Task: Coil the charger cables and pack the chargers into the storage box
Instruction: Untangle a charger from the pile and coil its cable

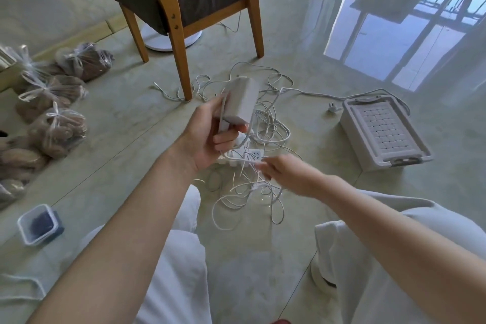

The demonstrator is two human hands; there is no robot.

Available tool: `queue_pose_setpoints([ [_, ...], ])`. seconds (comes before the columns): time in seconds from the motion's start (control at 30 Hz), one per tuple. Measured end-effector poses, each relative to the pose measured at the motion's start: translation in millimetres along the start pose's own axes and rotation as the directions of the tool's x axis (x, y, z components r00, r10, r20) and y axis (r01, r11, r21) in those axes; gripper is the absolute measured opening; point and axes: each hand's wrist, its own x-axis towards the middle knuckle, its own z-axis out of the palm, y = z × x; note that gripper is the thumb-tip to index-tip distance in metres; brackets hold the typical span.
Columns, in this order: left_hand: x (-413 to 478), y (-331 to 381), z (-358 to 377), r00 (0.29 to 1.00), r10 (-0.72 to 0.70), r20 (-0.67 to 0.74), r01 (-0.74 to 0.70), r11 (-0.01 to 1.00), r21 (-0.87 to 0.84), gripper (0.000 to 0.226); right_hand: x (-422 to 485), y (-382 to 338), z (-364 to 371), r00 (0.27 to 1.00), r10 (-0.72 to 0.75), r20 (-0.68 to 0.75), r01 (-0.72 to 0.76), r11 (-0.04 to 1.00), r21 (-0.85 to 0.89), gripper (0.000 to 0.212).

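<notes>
My left hand (210, 134) grips a white charger brick (240, 100), holding it upright above a tangle of white cables (252, 187) on the floor. My right hand (286, 173), blurred by motion, pinches a thin white cable just below and to the right of the brick. A white power strip (247, 156) lies under the cables between my hands. The grey storage box (381, 131) with its lid closed sits on the floor to the right. More cable (263, 73) loops behind the brick, and a plug (332, 107) lies beside the box.
A wooden chair (184, 2) with a grey cushion stands behind the cables, one leg among them. Several tied plastic bags (57, 129) line the left side. A small clear container (39, 223) sits at lower left. My knees in white trousers fill the bottom.
</notes>
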Motion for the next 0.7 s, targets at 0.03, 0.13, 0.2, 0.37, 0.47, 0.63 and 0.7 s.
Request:
queue_pose_setpoints([
  [0.03,-3,3,-1,1.000,0.004,0.014,-0.006,0.996,0.084,0.045,4,4,-7,0.998,0.024,-0.055,-0.023,0.999,0.025,0.042],
  [0.13,-10,9,-6,1.000,0.024,0.006,-0.024,0.890,0.455,0.042,10,13,-21,0.975,0.091,-0.203,-0.078,0.995,0.068,0.049],
  [0.2,-12,8,-9,0.999,0.050,-0.018,-0.026,0.752,0.659,0.038,14,16,-26,0.951,0.131,-0.278,-0.110,0.990,0.090,0.055],
  [0.37,-6,-11,-20,0.985,0.105,-0.139,0.095,0.349,0.932,0.026,16,4,-27,0.926,0.146,-0.347,-0.158,0.987,-0.004,0.051],
  [0.47,1,-17,-26,0.973,0.161,-0.164,0.119,0.256,0.959,0.028,19,-4,-25,0.905,0.161,-0.393,-0.184,0.983,-0.022,0.050],
  [0.63,8,-15,-24,0.938,0.284,-0.200,0.183,0.084,0.980,0.034,18,-26,-15,0.939,0.168,-0.300,-0.118,0.977,0.176,0.033],
  [0.7,10,-15,-20,0.934,0.288,-0.210,0.208,0.038,0.977,0.032,14,-36,1,0.963,0.148,-0.227,-0.083,0.958,0.276,0.025],
])
